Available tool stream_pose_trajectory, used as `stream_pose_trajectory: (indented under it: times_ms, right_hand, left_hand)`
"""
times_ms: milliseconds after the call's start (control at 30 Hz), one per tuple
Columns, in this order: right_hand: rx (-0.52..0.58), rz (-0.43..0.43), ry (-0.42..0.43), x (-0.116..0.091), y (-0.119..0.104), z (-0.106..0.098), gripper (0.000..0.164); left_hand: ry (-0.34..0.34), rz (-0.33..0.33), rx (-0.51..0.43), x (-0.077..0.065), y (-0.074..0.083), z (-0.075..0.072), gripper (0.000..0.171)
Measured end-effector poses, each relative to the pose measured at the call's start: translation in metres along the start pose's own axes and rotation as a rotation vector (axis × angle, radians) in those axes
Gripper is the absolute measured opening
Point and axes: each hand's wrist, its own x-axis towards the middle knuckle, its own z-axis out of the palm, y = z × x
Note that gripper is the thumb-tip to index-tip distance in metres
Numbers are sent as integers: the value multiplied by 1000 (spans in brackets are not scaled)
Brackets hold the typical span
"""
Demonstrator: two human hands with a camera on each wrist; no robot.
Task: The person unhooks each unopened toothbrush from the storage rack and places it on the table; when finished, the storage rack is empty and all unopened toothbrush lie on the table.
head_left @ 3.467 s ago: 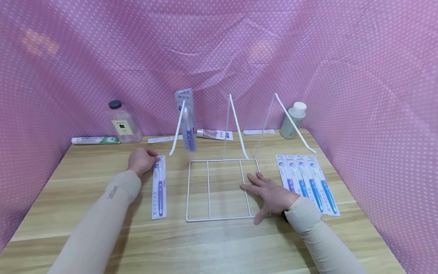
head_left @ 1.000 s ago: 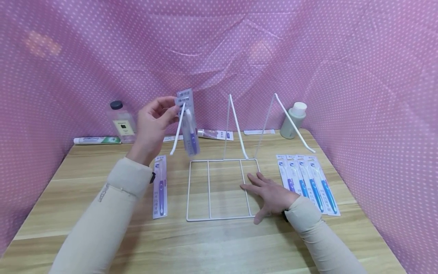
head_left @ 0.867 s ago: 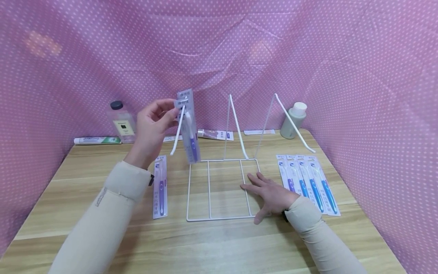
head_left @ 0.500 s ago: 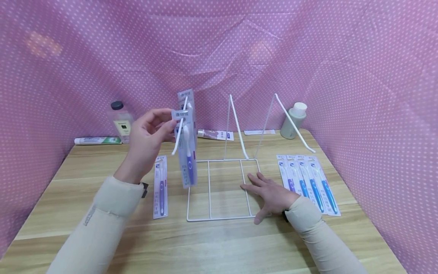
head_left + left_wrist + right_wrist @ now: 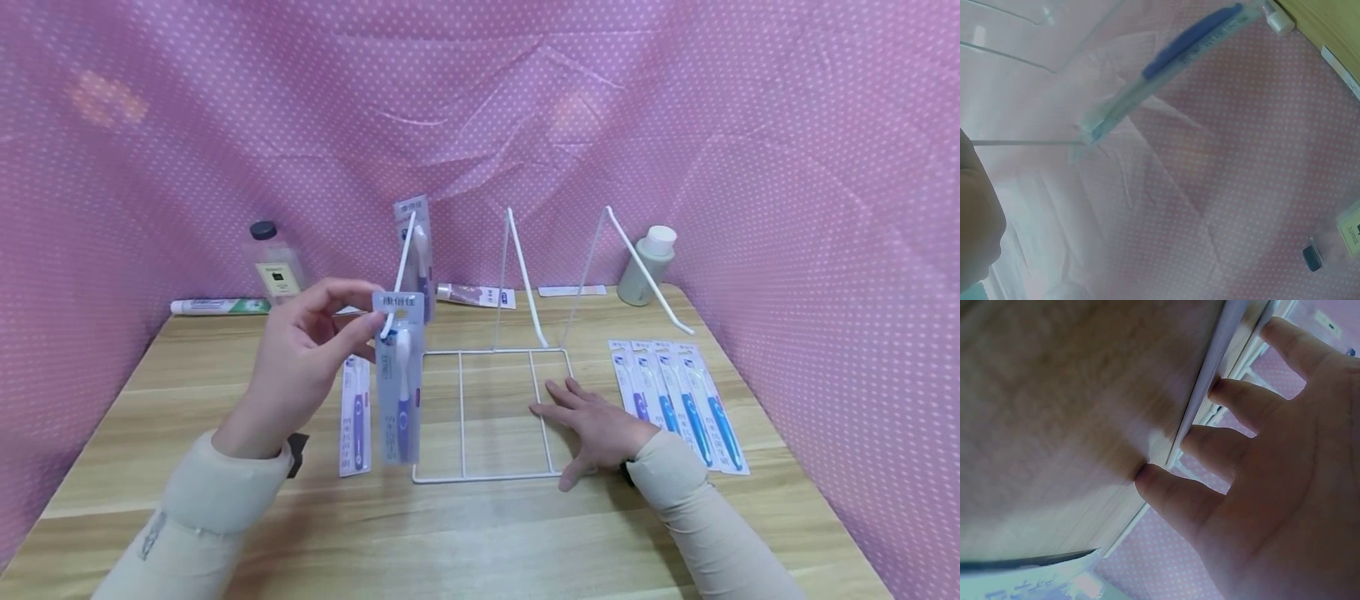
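Note:
In the head view my left hand [image 5: 303, 354] pinches the top left edge of a packaged purple toothbrush [image 5: 403, 408] between thumb and fingers. The card sits at the front end of the left hook [image 5: 405, 254] of a white wire rack [image 5: 462, 417]; the hook's bent tip shows in front of the card. Farther back on that hook hangs another packaged toothbrush [image 5: 422, 250], seen also in the left wrist view as a blue-handled pack [image 5: 1191, 44]. My right hand [image 5: 596, 425] rests with spread fingers on the rack's right base bar and the wooden table, its fingertips [image 5: 1200, 440] touching the bar.
One packaged purple toothbrush [image 5: 356, 421] lies left of the rack. Several more packs [image 5: 686, 400] lie fanned at right. A pink bottle [image 5: 279, 271], toothpaste tubes [image 5: 476, 295] and a grey-green bottle [image 5: 645, 267] line the back, before a pink dotted curtain [image 5: 480, 108]. The rack's other hooks [image 5: 527, 275] jut forward.
My left hand has left the table pack, reached the left hook and drawn the front toothbrush pack forward and down along it to the tip. My right hand stays put.

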Motion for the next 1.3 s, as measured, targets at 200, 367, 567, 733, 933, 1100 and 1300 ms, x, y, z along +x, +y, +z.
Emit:
stream_pose_trajectory:
  times_ms: [200, 367, 567, 733, 933, 1100, 1300]
  right_hand:
    - [-8, 2, 6, 1, 2, 1, 119]
    - [-11, 0, 8, 1, 2, 0, 119]
    - [-8, -2, 4, 2, 1, 0, 118]
    - [-2, 0, -2, 2, 2, 0, 118]
    - [8, 7, -3, 1, 3, 0, 118]
    - [24, -1, -6, 2, 2, 1, 118]
    - [14, -9, 2, 2, 2, 1, 118]
  left_hand:
    - [-8, 36, -23, -11, 5, 2, 23]
    - [16, 70, -62, -19, 10, 1, 26]
    - [-28, 143, -184, -27, 16, -1, 31]
    - [-26, 161, -241, -30, 22, -6, 34]
    - [-12, 220, -392, -26, 17, -23, 35]
    - [67, 201, -450, -25, 13, -41, 33]
    - [156, 112, -445, -21, 4, -63, 29]
